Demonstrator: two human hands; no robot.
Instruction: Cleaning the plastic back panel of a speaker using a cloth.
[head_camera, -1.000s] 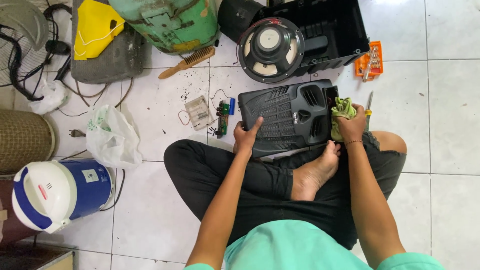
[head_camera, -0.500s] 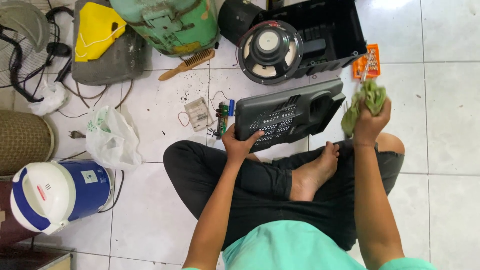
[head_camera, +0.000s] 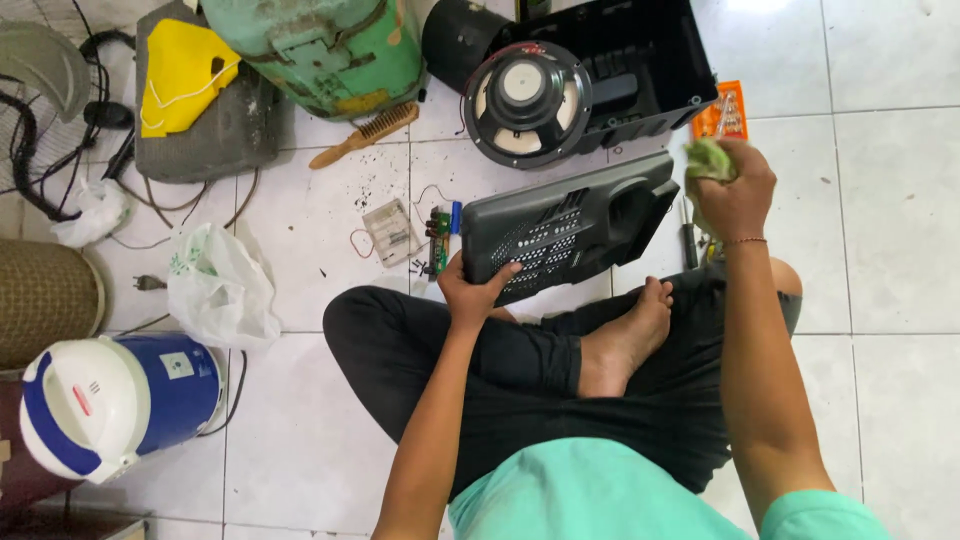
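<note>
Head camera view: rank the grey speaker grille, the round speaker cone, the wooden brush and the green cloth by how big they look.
1. Grey speaker grille, held by the left hand.
2. Round speaker cone; unsure, since the tilted grille sits nearer the camera.
3. Wooden brush.
4. Green cloth, mostly bunched inside the right hand, so its full size is hidden.

Dark grey perforated speaker grille panel (head_camera: 565, 235) tilted over the lap; crumpled green cloth (head_camera: 708, 160) raised beside its right end.

Left hand (head_camera: 475, 292) low, fingers curled in a grip; right hand (head_camera: 735, 190) raised, fisted, arm extended.
</note>
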